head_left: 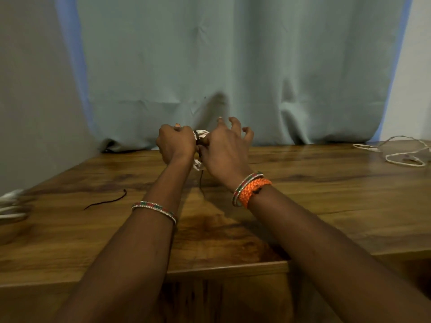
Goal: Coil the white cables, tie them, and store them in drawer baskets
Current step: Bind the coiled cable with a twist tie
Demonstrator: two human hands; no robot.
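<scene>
a spare dark tie lies on the near counter. above it, left hand grips the coiled white cable; right hand pinches the dark tie, outer fingers spread. cinch tight, keeping loops stacked. a loose cable waits far right.

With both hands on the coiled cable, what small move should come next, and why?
Probably pull the dark tie tight. The left hand grips the white coil, the right hand pinches the tie at it, and a tie end hangs loose toward the table.
</scene>
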